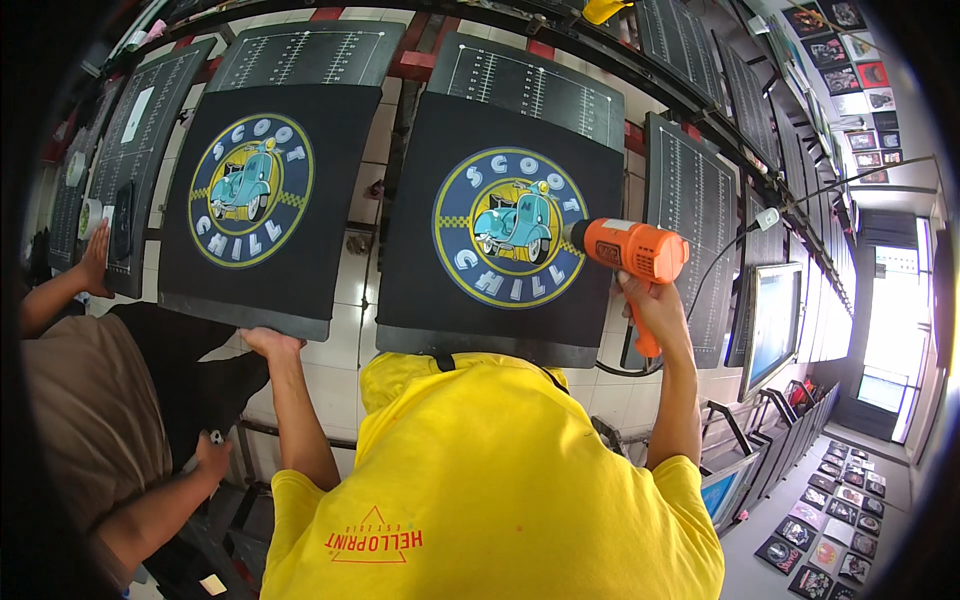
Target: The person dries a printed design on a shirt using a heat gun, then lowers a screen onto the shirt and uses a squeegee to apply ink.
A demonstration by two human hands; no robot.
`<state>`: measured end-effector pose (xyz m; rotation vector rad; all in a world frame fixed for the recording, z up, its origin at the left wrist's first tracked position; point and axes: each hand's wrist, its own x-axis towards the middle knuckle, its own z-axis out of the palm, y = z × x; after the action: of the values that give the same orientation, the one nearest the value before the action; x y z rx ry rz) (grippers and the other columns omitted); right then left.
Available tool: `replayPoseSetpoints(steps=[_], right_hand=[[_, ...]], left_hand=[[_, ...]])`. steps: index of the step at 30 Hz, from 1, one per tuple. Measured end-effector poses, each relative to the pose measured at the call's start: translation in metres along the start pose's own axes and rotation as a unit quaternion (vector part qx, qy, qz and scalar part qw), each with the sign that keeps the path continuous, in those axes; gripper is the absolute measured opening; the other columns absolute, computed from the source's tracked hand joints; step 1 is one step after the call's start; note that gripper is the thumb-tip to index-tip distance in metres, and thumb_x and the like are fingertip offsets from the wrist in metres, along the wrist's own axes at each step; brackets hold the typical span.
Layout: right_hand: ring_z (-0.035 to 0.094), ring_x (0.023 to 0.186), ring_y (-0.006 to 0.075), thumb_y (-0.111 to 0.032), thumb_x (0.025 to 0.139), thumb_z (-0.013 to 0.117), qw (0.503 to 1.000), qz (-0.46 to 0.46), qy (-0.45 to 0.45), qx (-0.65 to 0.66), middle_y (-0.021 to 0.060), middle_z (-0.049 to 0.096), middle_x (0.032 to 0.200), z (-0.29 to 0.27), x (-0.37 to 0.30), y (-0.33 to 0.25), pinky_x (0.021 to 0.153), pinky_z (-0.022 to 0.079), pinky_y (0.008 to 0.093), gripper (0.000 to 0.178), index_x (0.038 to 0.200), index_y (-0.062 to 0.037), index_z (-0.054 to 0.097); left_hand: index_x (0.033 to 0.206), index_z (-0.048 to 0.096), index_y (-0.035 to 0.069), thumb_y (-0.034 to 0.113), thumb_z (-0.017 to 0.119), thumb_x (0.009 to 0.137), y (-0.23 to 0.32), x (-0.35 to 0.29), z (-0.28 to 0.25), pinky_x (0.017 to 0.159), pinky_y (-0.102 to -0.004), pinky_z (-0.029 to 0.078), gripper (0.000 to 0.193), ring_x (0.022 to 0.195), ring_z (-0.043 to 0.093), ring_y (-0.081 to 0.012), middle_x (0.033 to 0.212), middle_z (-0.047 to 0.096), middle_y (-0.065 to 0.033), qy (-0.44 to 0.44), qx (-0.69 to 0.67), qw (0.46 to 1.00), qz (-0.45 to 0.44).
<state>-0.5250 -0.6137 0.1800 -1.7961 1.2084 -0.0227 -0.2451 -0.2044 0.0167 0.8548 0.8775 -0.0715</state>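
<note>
My right hand is wrapped round the handle of an orange heat gun. Its nozzle points left at the right edge of a round scooter print on black fabric. This fabric covers the platen in front of me. My left hand is at the near edge of the neighbouring platen, seemingly gripping it, with its fingers partly hidden. Black fabric with a matching scooter print covers that platen.
A co-worker stands at the left, one hand at another platen. More bare platens stand at the right. The gun's black cable hangs from a white connector. A screen is beyond it.
</note>
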Motion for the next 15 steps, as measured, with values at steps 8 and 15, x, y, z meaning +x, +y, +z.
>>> replayPoseSetpoints(steps=[8, 15], right_hand=[[0.056, 0.055, 0.0096, -0.028, 0.095, 0.068, 1.000, -0.015, -0.023, 0.013, 0.0047, 0.067, 0.080, -0.004, 0.009, 0.000, 0.049, 0.045, 0.0263, 0.034, 0.115, -0.0020, 0.063], [0.056, 0.056, 0.0095, -0.030, 0.094, 0.068, 1.000, -0.014, -0.013, -0.012, 0.0036, 0.067, 0.079, -0.001, 0.013, -0.004, 0.051, 0.045, 0.0270, 0.035, 0.116, -0.0035, 0.064]], left_hand=[[0.150, 0.039, 0.007, 0.059, 0.016, 0.101, -0.005, 0.022, -0.016, 0.113, -0.0573, 0.036, 0.075, 0.139, 0.041, -0.0394, 0.154, 0.039, -0.0147, 0.019, -0.006, 1.000, -0.002], [0.150, 0.041, 0.010, 0.060, 0.019, 0.100, -0.009, 0.039, -0.027, 0.112, -0.0569, 0.037, 0.074, 0.138, 0.042, -0.0382, 0.154, 0.041, -0.0124, 0.010, -0.027, 0.999, -0.014]])
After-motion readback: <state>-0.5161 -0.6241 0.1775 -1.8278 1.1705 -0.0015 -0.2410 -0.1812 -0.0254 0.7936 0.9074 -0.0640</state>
